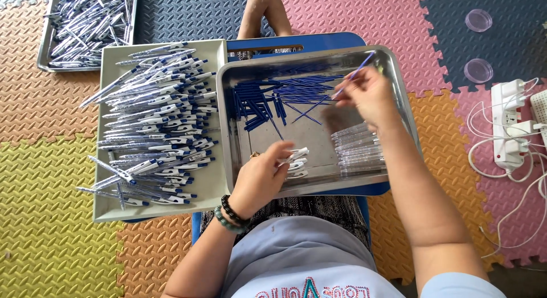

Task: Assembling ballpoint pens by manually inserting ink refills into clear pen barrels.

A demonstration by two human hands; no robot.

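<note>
a floor of interlocking foam mats (57, 235) in pink, yellow, orange and blue runs under everything, with a white power strip (509, 127) and its loose cables off to the right and two clear round lids (478, 44) beyond it. on a blue stool or low counter (296, 43) over the person's lap sits a steel tray (399, 81); in it lie a heap of blue ink refills (273, 96) at the far side, a row of clear pen barrels (359, 152) at the right and a few white clip ends (297, 161) near the middle. the right hand (370, 96) pinches one thin blue refill (354, 74) between thumb and fingertips, its tip raised toward the tray's far corner. the left hand (261, 178) is curled down over the white clip ends, the grip apparently closed on one, though the fingers hide just what it holds. to the left a grey tray (108, 209) holds a large pile of finished blue-and-white pens (159, 121), and another metal tray (85, 24) of pens lies further off. judging by the piles, much of the assembly is done, while plenty of refills and barrels remain to be put together.
</note>
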